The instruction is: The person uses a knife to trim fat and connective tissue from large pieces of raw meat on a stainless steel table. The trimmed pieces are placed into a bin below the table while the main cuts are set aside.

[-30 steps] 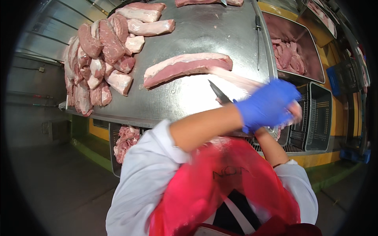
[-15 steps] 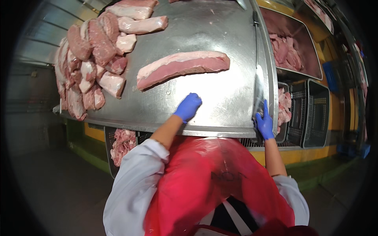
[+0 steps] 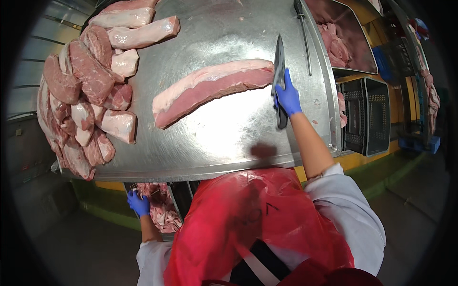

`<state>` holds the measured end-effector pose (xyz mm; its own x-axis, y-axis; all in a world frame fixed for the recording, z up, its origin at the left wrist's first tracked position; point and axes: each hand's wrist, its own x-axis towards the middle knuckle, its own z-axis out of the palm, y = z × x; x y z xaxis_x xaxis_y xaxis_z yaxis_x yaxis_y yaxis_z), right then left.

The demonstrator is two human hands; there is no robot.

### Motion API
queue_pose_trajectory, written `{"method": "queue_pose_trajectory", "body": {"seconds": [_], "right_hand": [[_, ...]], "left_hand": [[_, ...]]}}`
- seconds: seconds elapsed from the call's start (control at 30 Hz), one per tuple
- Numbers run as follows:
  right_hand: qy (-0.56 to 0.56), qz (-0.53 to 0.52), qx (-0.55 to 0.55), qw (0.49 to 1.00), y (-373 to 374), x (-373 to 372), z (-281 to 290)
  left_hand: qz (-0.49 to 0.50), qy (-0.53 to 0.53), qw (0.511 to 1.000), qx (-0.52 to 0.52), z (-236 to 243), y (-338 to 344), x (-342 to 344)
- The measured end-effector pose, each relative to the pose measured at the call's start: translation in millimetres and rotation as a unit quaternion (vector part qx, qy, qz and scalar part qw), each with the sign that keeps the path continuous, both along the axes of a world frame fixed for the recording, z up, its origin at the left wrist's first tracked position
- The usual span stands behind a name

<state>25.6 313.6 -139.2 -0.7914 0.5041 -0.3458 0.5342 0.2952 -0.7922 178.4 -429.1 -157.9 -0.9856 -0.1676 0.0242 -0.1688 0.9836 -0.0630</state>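
A long strip of pale-fatted pink meat (image 3: 214,90) lies across the middle of the steel table. At its right end my right hand (image 3: 289,98), in a blue glove, is closed on a knife (image 3: 279,59). The blade points away from me, beside the meat's tip, and the black handle shows below the hand. My left hand (image 3: 139,204), also gloved in blue, is down past the table's front edge at the left. It is over the rim of a crate of meat trimmings (image 3: 164,209), its fingers apart and nothing visible held in them.
A heap of meat cuts (image 3: 90,71) covers the table's left side. Near the right edge lies a sharpening steel (image 3: 305,43). Beyond that edge stand a metal bin (image 3: 367,52) with meat pieces and dark plastic crates (image 3: 377,114). The steel table (image 3: 214,43) has a raised rim.
My left hand has gone from the table, where it was closed, down to the crate at the left. My right hand has brought the knife from the table's right edge to the meat's right end.
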Motion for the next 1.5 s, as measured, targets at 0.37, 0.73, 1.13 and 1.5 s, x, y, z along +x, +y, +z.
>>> {"method": "queue_pose_trajectory", "body": {"seconds": [0.37, 0.73, 1.13, 1.5], "right_hand": [[0.039, -0.080, -0.173, 0.981, -31, -14, 14], [0.021, -0.019, -0.142, 0.989, -83, 23, 21], [0.097, -0.096, -0.150, 0.979, 33, 116, 26], [0.098, 0.036, -0.183, 0.978, 5, -45, 2]], "left_hand": [[-0.420, 0.094, 0.852, 0.299, 40, 284, -294], [-0.469, -0.137, 0.834, 0.255, 18, 410, -339], [-0.406, -0.078, 0.875, 0.251, 42, 625, -306], [-0.235, -0.186, 0.895, 0.330, 14, 608, -347]]}}
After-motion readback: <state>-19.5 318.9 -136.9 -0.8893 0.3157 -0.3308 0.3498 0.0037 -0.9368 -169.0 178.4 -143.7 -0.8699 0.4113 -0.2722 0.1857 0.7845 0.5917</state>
